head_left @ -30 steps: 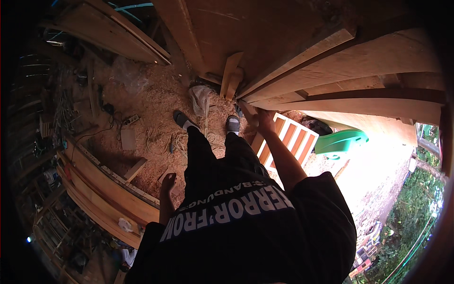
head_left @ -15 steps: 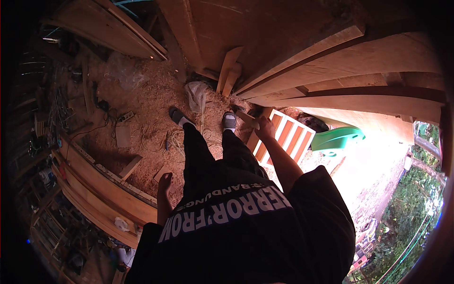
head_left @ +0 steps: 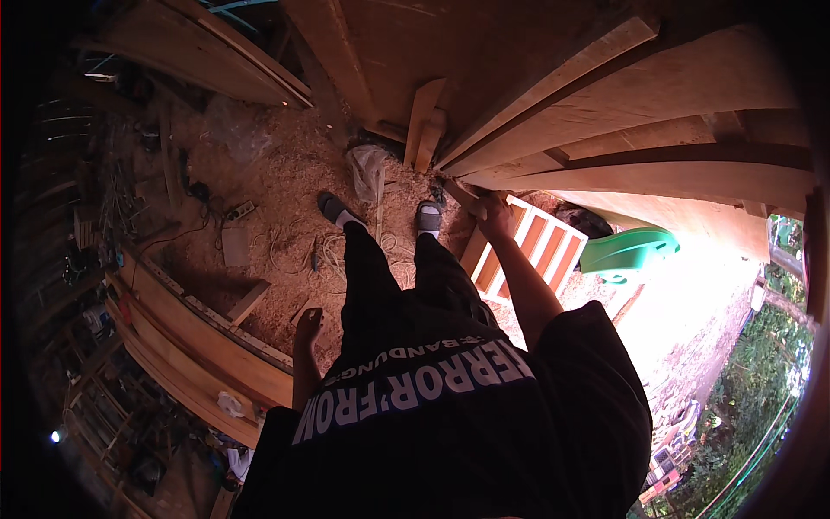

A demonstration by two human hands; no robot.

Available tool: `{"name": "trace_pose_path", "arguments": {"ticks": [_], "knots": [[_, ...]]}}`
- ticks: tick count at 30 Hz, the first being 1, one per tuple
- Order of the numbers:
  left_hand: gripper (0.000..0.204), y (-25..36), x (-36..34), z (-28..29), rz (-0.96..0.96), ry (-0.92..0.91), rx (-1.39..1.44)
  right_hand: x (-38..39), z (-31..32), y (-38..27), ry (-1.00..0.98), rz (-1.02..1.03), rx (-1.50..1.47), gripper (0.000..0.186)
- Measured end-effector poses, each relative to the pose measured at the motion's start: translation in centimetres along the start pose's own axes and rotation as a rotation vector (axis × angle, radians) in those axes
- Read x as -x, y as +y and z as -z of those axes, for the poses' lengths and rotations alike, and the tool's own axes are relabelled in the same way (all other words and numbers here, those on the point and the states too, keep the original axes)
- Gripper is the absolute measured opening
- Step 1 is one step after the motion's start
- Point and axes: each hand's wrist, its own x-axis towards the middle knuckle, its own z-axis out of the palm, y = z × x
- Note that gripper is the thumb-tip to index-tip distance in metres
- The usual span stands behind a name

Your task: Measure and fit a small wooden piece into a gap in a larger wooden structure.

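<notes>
My right hand [head_left: 494, 216] grips a short wooden board [head_left: 465, 197] just below the lower ends of the large leaning wooden panels [head_left: 644, 121]. Close beside that hand is a slatted wooden piece [head_left: 536, 249], with a green moulded plastic piece [head_left: 627, 251] to its right. My left hand [head_left: 309, 327] hangs low by my leg near a bundle of long planks [head_left: 190, 355], its fingers curled around a small pale thing or nothing; it is too small to make out. My feet in dark sandals stand apart on shavings, the right one near the board.
A crumpled clear plastic bag [head_left: 367, 177] lies beyond my feet, with loose cord [head_left: 285, 259] on the shavings. A power strip [head_left: 238, 210], cables and scattered wood are at the left. Short offcuts [head_left: 424, 121] lean on the panels. Bright ground and greenery [head_left: 748, 415] are at the right.
My right hand and the board came a little toward me and away from the panels, then shifted slightly back up. The view has shifted slightly. My left hand stays low.
</notes>
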Motion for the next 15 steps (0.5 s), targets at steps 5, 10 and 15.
{"name": "trace_pose_path", "arguments": {"ticks": [5,10,15], "knots": [[0.055,-1.2,0.4,-0.1,0.059,0.003,-0.053,0.1,1.3,1.7,0.043,0.034,0.075,0.034],[0.055,-1.5,0.4,-0.7,0.085,-0.020,-0.053,0.6,3.4,2.2,0.076,0.061,0.126,0.040],[0.055,1.0,-2.1,-0.1,-0.113,0.035,-0.225,1.2,4.9,1.8,0.127,0.026,0.064,0.033]]}}
